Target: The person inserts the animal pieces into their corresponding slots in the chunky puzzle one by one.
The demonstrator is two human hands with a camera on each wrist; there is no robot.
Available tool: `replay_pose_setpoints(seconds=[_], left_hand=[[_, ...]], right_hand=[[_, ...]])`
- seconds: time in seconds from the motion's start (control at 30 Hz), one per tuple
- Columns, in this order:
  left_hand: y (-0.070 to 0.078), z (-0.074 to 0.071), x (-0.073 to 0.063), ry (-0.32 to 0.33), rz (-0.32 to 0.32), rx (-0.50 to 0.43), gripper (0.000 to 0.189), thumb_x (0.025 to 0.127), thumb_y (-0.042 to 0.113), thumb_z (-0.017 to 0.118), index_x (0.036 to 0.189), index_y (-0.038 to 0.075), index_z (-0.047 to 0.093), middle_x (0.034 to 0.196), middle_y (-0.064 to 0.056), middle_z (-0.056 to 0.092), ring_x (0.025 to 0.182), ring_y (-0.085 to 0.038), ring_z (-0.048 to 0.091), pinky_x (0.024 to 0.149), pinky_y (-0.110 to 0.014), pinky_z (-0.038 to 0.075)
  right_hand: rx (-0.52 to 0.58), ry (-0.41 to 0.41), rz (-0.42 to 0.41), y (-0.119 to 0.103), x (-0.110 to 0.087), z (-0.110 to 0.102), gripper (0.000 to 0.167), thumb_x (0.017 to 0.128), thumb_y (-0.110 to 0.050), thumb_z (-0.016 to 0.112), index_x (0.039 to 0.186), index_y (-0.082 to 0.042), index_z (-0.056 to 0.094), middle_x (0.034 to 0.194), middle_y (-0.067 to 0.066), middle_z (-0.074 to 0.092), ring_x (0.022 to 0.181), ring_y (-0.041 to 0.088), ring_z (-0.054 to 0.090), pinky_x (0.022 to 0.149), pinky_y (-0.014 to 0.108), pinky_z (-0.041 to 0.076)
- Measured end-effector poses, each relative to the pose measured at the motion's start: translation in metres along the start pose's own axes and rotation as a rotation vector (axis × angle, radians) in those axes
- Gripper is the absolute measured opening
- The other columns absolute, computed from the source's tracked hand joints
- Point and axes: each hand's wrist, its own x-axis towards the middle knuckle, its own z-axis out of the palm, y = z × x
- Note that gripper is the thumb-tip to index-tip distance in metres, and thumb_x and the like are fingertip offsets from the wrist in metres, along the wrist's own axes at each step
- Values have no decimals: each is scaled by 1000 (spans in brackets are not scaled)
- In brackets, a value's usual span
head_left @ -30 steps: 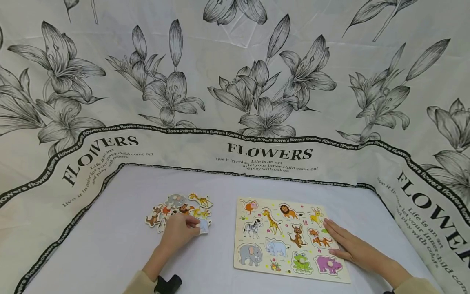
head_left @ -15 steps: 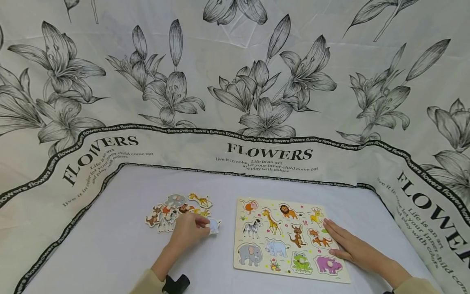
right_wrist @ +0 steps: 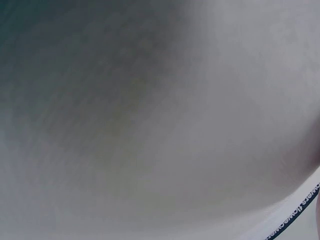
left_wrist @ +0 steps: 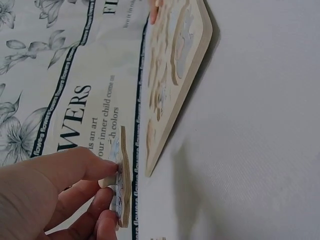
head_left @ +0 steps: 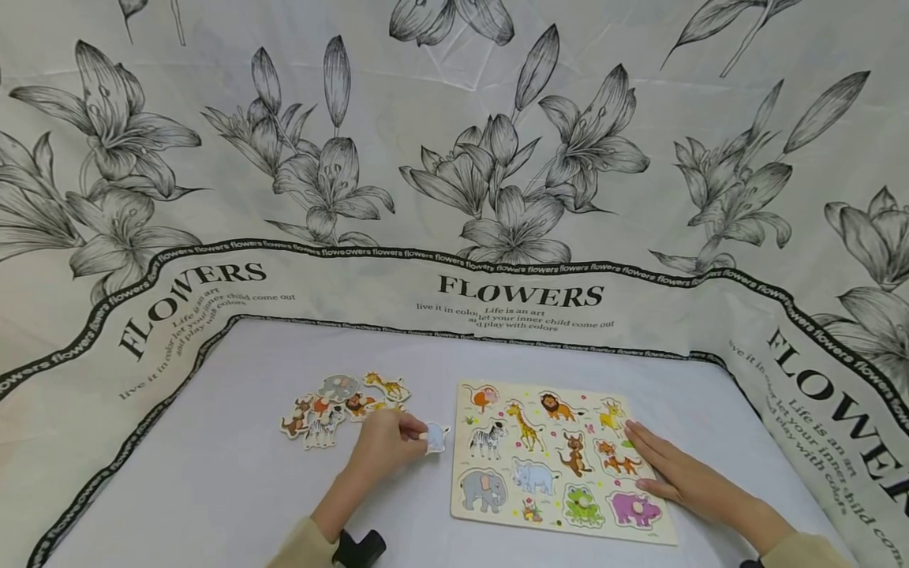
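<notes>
My left hand [head_left: 387, 443] pinches a pale blue rhino puzzle piece [head_left: 435, 439] by its knob, between the pile and the board. In the left wrist view the piece [left_wrist: 123, 180] is seen edge-on, raised off the cloth, with thumb and fingers at its knob. My right hand [head_left: 682, 477] lies with straight fingers on the right edge of the wooden animal puzzle board [head_left: 521, 505]. A frog piece [head_left: 584, 505] and a purple hippo piece [head_left: 635, 511] with knobs sit in the board. The right wrist view shows mostly blurred cloth.
Left of the board lies a loose heap of animal pieces, among them a zebra [head_left: 323, 427], a grey elephant [head_left: 339, 387], a giraffe [head_left: 387, 386] and a kangaroo [head_left: 295, 416]. White cloth [head_left: 213, 473] covers the table, and a flower-printed sheet [head_left: 355, 292] rises behind it.
My left hand has carried the rhino piece rightward, away from the heap and closer to the board, uncovering the zebra. My right hand stays on the board's edge.
</notes>
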Motion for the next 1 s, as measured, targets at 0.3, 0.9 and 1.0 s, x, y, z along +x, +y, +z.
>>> replay_pose_setpoints(seconds=[0.3,0.9,1.0], left_hand=[[18,11,4,-27,27,-12,10,71,5,75,80,8,75,69,4,66,61,-3,52,55,-16,45],[40,32,7,-84,69,-26,9,71,5,74,80,7,75,67,4,65,59,-1,51,54,-15,44],[43,36,6,-101,61,-17,10,71,6,74,81,7,76,66,6,64,59,-1,50,54,-15,43]], right_hand=[[14,-2,-3,0,0,-1,71,92,-30,61,148,0,30,155,18,29,138,-19,-7,102,-4,0],[33,-33,17,0,1,-2,71,94,-33,59,149,0,29,155,20,28,137,-20,-8,101,-5,-1],[27,-30,13,0,1,-2,71,93,-32,60,148,0,29,154,20,29,137,-20,-8,102,-5,-1]])
